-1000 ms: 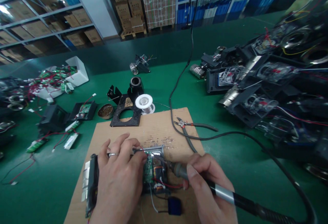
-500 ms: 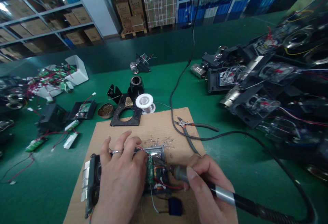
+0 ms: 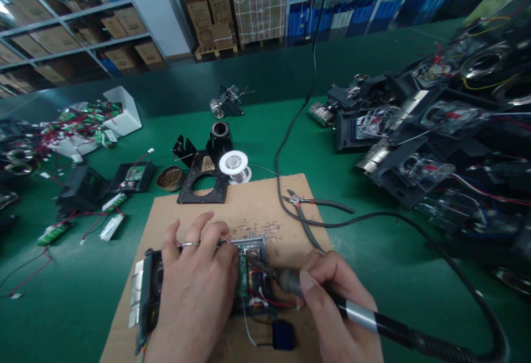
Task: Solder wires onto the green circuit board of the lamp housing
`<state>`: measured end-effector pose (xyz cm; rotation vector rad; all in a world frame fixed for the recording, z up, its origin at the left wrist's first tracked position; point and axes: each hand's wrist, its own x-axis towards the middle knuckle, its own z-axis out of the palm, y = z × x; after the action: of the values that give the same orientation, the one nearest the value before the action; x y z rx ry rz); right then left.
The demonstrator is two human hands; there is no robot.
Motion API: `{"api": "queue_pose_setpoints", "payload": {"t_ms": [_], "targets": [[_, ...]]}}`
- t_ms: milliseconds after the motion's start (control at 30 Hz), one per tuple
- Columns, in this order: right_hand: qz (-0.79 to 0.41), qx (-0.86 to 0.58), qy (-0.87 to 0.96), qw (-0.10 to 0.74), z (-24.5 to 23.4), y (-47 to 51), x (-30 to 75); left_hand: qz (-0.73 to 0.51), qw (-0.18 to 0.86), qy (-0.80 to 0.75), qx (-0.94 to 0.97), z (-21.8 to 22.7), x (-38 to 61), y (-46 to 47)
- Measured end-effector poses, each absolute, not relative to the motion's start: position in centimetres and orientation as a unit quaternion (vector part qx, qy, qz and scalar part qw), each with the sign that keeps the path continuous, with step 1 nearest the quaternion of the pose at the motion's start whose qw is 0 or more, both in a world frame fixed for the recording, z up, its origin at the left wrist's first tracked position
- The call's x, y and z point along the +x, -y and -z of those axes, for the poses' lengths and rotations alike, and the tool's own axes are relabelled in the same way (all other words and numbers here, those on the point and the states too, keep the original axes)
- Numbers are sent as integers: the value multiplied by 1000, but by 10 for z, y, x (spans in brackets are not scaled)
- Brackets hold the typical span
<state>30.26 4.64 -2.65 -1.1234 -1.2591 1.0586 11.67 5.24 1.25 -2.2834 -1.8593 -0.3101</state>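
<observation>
Little is moved; soldering seems underway, steadiness needed: iron (image 3: 289, 281) is pinched by right hand (image 3: 338, 302), grip of left hand (image 3: 199, 283) unclear

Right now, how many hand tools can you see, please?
2: a soldering iron held in the right hand, and a pair of cutters lying on the cardboard with one handle past its edge. Others may be hidden among the piled parts at right.

We get cool, fairly even light across the smooth green tabletop (image 3: 259, 130), with white glare at far left among the grey metal shelving (image 3: 62, 20). Toward the right edge, the heaped black plastic housings (image 3: 409, 180) look dark, stretched and blurred.
</observation>
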Motion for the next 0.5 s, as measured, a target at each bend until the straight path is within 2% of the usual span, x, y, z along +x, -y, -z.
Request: {"api": "queue_pose_setpoints", "payload": {"t_ms": [200, 500], "targets": [[-468, -474, 537, 518, 32, -44, 306, 106, 91, 629, -765, -14, 118, -53], [-453, -474, 530, 538, 28, -45, 303, 92, 88, 624, -771, -13, 113, -53]]}}
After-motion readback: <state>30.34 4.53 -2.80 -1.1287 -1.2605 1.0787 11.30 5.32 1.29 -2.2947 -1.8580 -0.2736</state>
